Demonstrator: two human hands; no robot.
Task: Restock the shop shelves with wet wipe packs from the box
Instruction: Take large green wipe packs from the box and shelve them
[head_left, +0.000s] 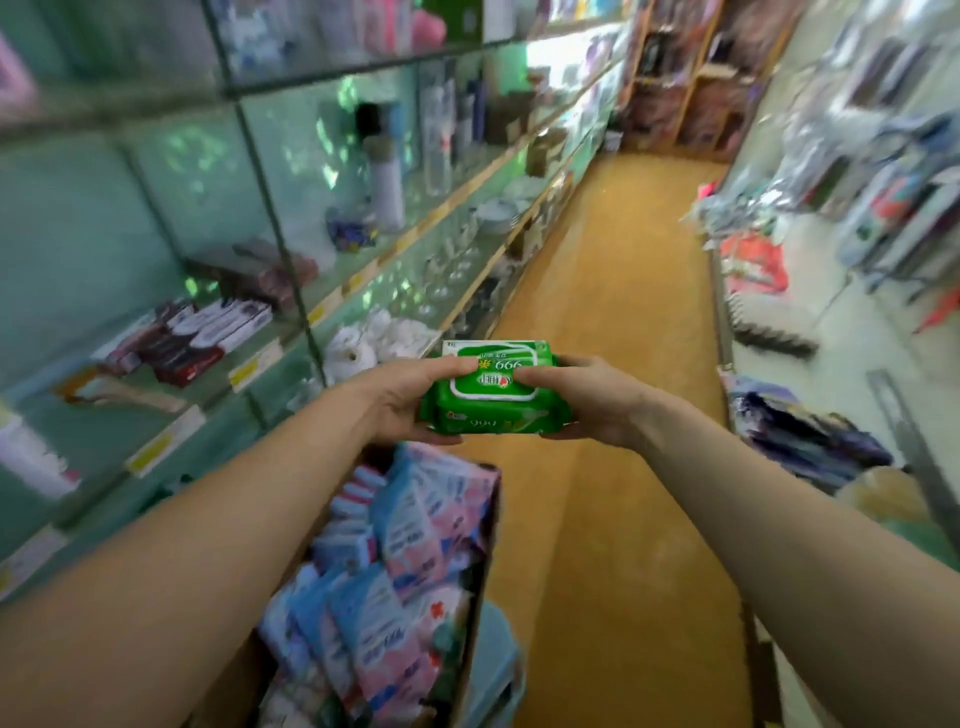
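I hold green wet wipe packs (493, 392) in front of me over the aisle, apparently two stacked, with white lids. My left hand (400, 402) grips their left end, thumb on top. My right hand (587, 400) grips their right end the same way. Below my arms stands a cardboard box (480, 597) full of blue and pink wipe packs (395, 561). The glass shelves (218, 400) run along the left side.
The left shelves carry boxed goods (192, 338), white bottles (387, 176), glassware and white items (374, 343). An orange floor aisle (613, 364) runs ahead. On the right are racks with packaged goods (810, 441) and bags. The box rests on a pale stool (498, 670).
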